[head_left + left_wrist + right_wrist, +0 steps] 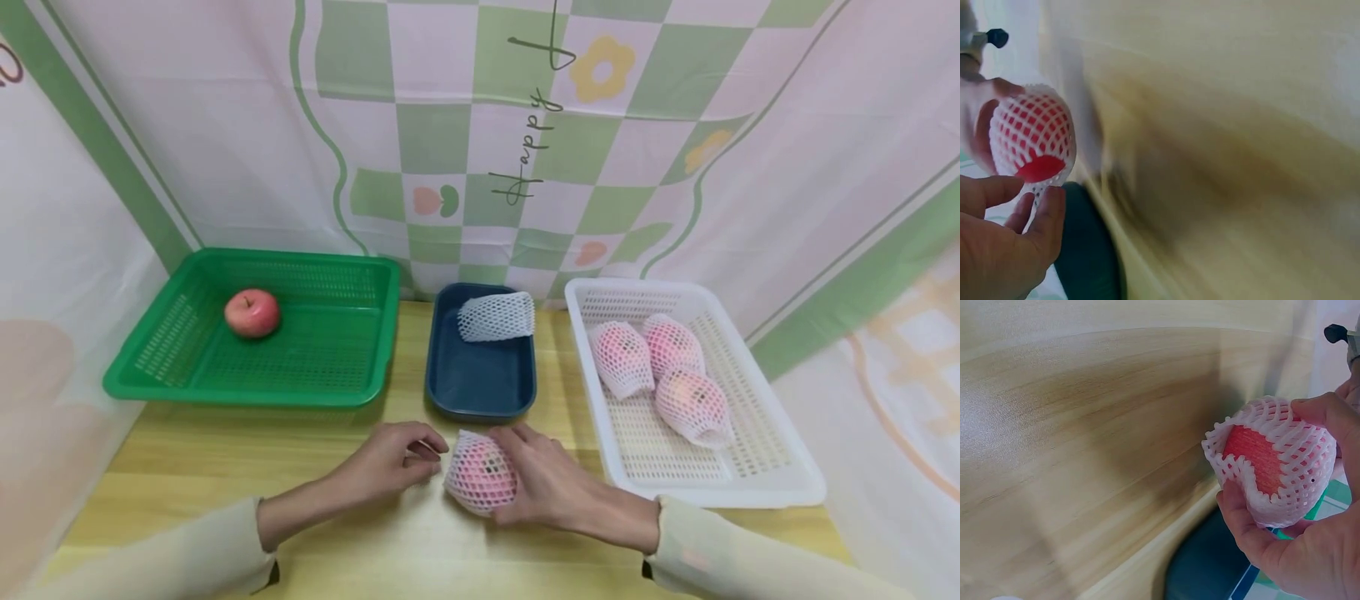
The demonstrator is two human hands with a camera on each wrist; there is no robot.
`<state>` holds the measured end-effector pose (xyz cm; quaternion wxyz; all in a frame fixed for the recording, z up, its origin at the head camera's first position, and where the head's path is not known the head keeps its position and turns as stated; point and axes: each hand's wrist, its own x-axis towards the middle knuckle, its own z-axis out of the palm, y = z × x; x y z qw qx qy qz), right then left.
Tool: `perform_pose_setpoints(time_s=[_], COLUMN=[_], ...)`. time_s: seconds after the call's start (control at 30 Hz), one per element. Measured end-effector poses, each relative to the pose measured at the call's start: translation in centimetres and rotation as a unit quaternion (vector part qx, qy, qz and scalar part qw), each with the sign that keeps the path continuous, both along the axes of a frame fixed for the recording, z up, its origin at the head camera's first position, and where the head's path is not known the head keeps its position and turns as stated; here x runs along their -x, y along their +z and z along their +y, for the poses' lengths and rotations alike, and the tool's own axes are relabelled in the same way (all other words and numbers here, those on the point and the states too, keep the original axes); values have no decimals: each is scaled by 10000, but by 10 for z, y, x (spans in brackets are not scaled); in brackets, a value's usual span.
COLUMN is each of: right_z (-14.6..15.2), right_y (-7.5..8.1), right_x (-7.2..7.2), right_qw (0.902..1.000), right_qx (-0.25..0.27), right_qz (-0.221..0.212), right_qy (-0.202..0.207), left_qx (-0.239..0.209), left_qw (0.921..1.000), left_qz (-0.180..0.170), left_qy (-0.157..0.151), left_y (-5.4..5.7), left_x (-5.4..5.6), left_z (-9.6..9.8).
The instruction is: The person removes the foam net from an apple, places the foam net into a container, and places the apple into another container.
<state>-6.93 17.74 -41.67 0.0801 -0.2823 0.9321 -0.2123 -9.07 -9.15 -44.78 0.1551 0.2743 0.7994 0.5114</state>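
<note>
My right hand [543, 475] holds an apple in a white foam net [480, 477] just in front of the blue tray, thumb and fingers around its right side. In the right wrist view, red skin of the netted apple [1272, 462] shows through a gap in the mesh. My left hand [397, 457] is just left of it, fingers loosely bent and holding nothing. From the left wrist view, the left fingertips [1054, 200] are close to the net's end; whether they touch it I cannot tell.
A green basket [247, 398] at the left holds one bare apple [252, 313]. In the blue tray [480, 387] lies an empty foam net [497, 317]. At the right, a white basket [667, 467] contains three netted apples [693, 404]. A checkered curtain [435, 137] hangs behind.
</note>
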Motion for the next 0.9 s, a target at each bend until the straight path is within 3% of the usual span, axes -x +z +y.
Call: perform_pose_setpoints(time_s=[0.23, 0.4, 0.7, 0.9], right_z=[0, 0, 0, 1], right_y=[-2, -3, -5, -7], right_x=[1, 0, 0, 0], right_qw=[10000, 9998, 9992, 9990], right_qx=[77, 123, 280, 314], right_qz=[-17, 92, 203, 253], right_qy=[58, 119, 207, 209], left_qx=[-255, -416, -565, -878], left_qw=[9986, 9974, 9967, 9901], left_qz=[-383, -564, -585, -1094], left_qy=[255, 149, -77, -107], left_y=[-12, -15, -20, -19], left_x=[-1, -2, -2, -4], left_z=[9, 12, 15, 19])
